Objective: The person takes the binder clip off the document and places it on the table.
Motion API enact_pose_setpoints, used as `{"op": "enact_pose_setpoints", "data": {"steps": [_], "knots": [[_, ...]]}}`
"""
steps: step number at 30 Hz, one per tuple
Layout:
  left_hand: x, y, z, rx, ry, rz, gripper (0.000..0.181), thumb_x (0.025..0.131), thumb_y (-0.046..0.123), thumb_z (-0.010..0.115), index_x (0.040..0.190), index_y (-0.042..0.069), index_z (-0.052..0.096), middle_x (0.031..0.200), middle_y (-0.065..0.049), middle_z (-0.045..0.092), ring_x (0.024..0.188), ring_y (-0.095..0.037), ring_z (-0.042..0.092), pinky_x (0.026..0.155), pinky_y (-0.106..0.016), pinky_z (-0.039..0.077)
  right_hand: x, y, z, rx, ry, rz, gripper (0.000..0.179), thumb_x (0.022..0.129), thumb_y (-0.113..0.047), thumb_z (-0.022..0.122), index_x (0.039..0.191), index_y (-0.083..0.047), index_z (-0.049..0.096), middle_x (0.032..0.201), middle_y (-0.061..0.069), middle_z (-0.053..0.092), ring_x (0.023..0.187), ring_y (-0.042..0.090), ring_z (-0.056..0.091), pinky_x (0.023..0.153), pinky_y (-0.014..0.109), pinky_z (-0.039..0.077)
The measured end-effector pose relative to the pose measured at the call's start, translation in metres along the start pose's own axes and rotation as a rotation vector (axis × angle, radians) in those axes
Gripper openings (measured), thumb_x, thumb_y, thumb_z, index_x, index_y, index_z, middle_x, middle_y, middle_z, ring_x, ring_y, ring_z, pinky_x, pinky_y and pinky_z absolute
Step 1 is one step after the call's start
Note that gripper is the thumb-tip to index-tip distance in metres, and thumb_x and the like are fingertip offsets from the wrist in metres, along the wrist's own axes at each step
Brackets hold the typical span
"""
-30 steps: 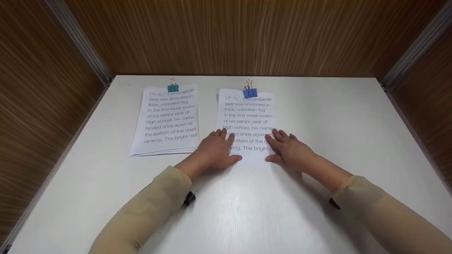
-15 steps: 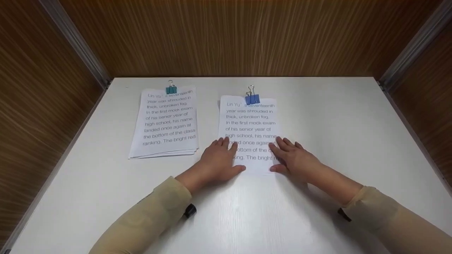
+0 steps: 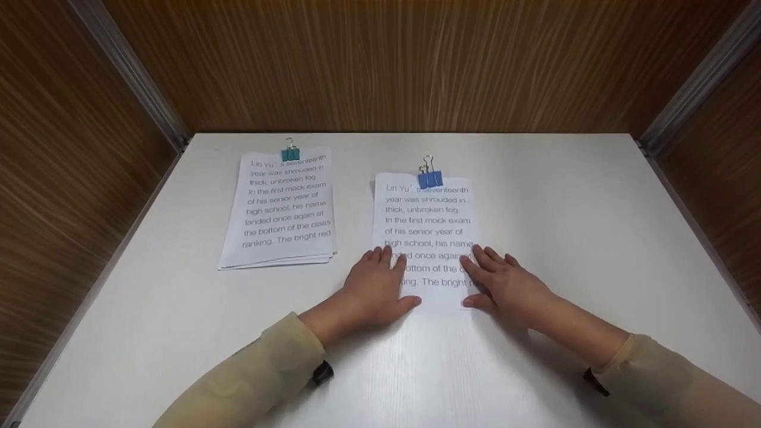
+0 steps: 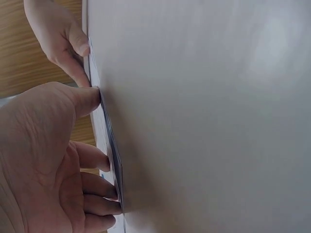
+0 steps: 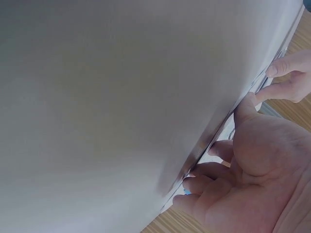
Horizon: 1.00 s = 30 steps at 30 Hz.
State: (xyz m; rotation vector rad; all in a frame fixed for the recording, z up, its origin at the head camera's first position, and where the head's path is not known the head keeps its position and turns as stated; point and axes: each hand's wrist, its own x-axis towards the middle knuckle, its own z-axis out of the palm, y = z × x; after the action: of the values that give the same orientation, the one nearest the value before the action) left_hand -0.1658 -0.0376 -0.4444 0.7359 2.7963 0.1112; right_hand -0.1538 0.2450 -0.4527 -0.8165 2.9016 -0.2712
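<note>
A stack of printed sheets (image 3: 425, 232) lies on the white table in the head view, with a blue binder clip (image 3: 430, 179) on its top edge. My left hand (image 3: 377, 288) rests flat on the stack's lower left, fingers fairly straight and thumb along the bottom. On the lower right side rests my right hand (image 3: 508, 288), spread the same way. The left wrist view has the left hand's thumb and fingertips (image 4: 106, 162) touching the thin stack's edge. In the right wrist view, the right hand (image 5: 248, 165) touches the opposite side.
A second stack of printed sheets (image 3: 285, 208), held by a green binder clip (image 3: 291, 154), lies to the left, its lower edges slightly fanned. Brown wood-grain panels (image 3: 410, 65) stand behind and at both sides of the white table (image 3: 565, 196).
Both hands have slid the blue-clipped stack toward the person, resting on it throughout. The green-clipped stack has stayed in its place.
</note>
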Motion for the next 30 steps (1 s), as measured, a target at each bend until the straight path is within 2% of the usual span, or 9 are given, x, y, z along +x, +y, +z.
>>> {"op": "enact_pose_setpoints", "data": {"steps": [8, 18, 30], "knots": [[-0.008, 0.008, 0.002, 0.009, -0.033, -0.002, 0.09, 0.104, 0.066, 0.049, 0.164, 0.001, 0.036, 0.166, -0.032, 0.03, 0.156, -0.045, 0.028, 0.129, -0.05, 0.021, -0.011, -0.004, 0.0, -0.009, 0.0, -0.018, 0.081, 0.096, -0.043, 0.076, 0.159, -0.002, 0.046, 0.162, 0.03, 0.039, 0.149, 0.053, 0.037, 0.114, 0.071, 0.036], [-0.019, 0.014, 0.006, 0.031, -0.024, 0.01, 0.09, 0.104, 0.067, 0.049, 0.163, 0.0, 0.038, 0.165, -0.032, 0.033, 0.155, -0.046, 0.031, 0.128, -0.051, 0.023, -0.019, -0.01, 0.002, -0.013, -0.052, 0.012, 0.085, 0.096, -0.047, 0.075, 0.162, -0.004, 0.042, 0.166, 0.028, 0.035, 0.151, 0.051, 0.034, 0.116, 0.069, 0.034], [-0.028, 0.02, 0.011, 0.068, -0.017, 0.026, 0.091, 0.104, 0.068, 0.047, 0.162, -0.001, 0.04, 0.163, -0.033, 0.036, 0.153, -0.046, 0.034, 0.127, -0.051, 0.025, -0.03, -0.017, 0.002, -0.037, -0.02, -0.019, 0.085, 0.094, -0.047, 0.077, 0.159, -0.002, 0.046, 0.163, 0.03, 0.04, 0.148, 0.05, 0.041, 0.115, 0.065, 0.039]]}}
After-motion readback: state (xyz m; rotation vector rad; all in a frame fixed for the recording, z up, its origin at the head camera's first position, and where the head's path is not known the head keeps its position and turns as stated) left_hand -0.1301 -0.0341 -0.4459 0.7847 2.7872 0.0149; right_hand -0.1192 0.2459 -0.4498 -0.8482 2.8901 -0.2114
